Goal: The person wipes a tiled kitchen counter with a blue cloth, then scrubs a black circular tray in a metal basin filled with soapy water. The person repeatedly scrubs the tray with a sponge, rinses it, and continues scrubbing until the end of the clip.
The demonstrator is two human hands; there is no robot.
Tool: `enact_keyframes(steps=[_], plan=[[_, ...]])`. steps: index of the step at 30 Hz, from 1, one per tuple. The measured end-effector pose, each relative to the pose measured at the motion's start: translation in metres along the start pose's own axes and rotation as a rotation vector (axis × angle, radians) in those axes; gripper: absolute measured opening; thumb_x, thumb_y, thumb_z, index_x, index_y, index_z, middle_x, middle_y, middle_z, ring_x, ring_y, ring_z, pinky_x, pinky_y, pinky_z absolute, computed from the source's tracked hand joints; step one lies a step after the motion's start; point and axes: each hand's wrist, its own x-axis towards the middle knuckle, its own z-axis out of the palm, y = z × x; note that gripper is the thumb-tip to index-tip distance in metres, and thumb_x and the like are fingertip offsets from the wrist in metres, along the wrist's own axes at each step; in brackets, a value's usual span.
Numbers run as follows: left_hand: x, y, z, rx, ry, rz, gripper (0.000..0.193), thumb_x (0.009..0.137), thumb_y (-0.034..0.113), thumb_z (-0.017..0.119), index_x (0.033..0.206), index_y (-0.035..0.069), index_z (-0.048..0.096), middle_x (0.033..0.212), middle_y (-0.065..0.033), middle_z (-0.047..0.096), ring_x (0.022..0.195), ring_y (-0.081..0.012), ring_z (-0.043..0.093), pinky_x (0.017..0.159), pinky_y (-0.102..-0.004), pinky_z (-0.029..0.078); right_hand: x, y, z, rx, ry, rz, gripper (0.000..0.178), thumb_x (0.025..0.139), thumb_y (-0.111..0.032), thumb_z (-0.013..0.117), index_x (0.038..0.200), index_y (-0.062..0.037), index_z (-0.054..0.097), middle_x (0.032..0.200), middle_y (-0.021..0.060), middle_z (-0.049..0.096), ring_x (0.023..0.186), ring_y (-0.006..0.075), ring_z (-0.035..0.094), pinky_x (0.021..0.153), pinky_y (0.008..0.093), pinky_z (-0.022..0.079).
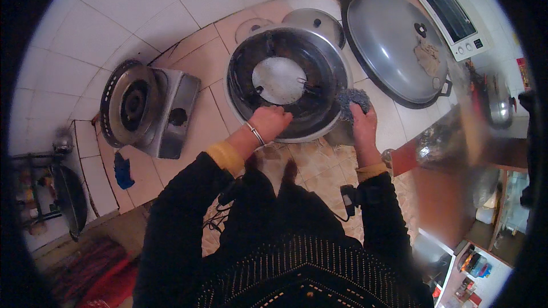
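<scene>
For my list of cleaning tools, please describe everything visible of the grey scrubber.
The scrubber is a grey, rounded clump, rough and curly, apparently metal wool. The right hand holds it, covering part of it. It overlaps the right side of the round metal basin in view; whether they touch is unclear.

Two hands (270, 122), one scouring pad (350, 102), one basin (328, 65), one stove (164, 105), one oven (448, 14), three countertop lids (388, 40) (one far larger).

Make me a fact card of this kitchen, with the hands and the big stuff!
Left hand: curled at the near side of a big round basin; grip hidden
Right hand: holding a grey scrubber
Left of basin: stove
Right of basin: big domed lid, brownish cloth on it
Far right: small white oven
</scene>
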Motion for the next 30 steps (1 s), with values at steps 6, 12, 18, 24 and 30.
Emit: enact_keyframes(steps=[6,12,18,24,30], plan=[[0.002,-0.007,0.024,0.022,-0.149,-0.091,0.016,0.080,0.015,0.061,0.096,0.010,0.064,0.092,-0.0106,0.064,0.088,-0.0305,0.066,0.070,-0.0416,0.055,0.000,0.008,0.036,-0.538,-0.171,-0.345,0.046,0.083,-0.009,0.064,0.127,-0.0044,0.054,0.115,0.0169,0.063,0.106,0.0307,0.063,0.093,0.0373,0.048],[0.012,-0.024,0.013,-0.127,-0.401,-0.175,0.030,0.079,0.017,0.065,0.108,0.010,0.063,0.110,-0.0122,0.063,0.104,-0.0335,0.062,0.086,-0.0457,0.051,0.001,0.025,0.064,-1.164,-0.440,-0.356,0.059,0.078,-0.009,0.069,0.133,-0.0077,0.050,0.140,0.0216,0.047,0.125,0.0385,0.050,0.103,0.0444,0.043],[0.006,-0.038,0.004,-0.025,0.109,-0.354,0.038,0.077,0.014,0.065,0.115,0.008,0.062,0.133,-0.0141,0.052,0.129,-0.0323,0.046,0.105,-0.0525,0.039,0.022,0.055,0.070,-1.376,-0.470,-0.419,0.065,0.074,-0.009,0.072,0.135,-0.0091,0.049,0.142,0.0228,0.045,0.125,0.0414,0.049,0.102,0.0473,0.044],[-0.004,-0.068,0.009,-0.215,0.465,-0.693,0.065,0.073,0.008,0.070,0.133,-0.001,0.046,0.141,-0.0232,0.043,0.133,-0.0390,0.040,0.112,-0.0445,0.035,0.036,0.060,0.056,-1.326,-0.531,-0.507,0.066,0.072,-0.004,0.068,0.135,-0.0095,0.049,0.143,0.0252,0.042,0.124,0.0450,0.048,0.102,0.0499,0.043],[0.002,-0.063,0.003,-0.593,0.314,-0.996,0.072,0.076,0.012,0.074,0.138,0.002,0.038,0.131,-0.0236,0.049,0.114,-0.0418,0.056,0.097,-0.0475,0.048,0.018,0.060,0.052,-1.458,-0.558,-0.433,0.059,0.074,-0.002,0.067,0.130,-0.0073,0.050,0.145,0.0285,0.037,0.124,0.0461,0.048,0.100,0.0489,0.045]])
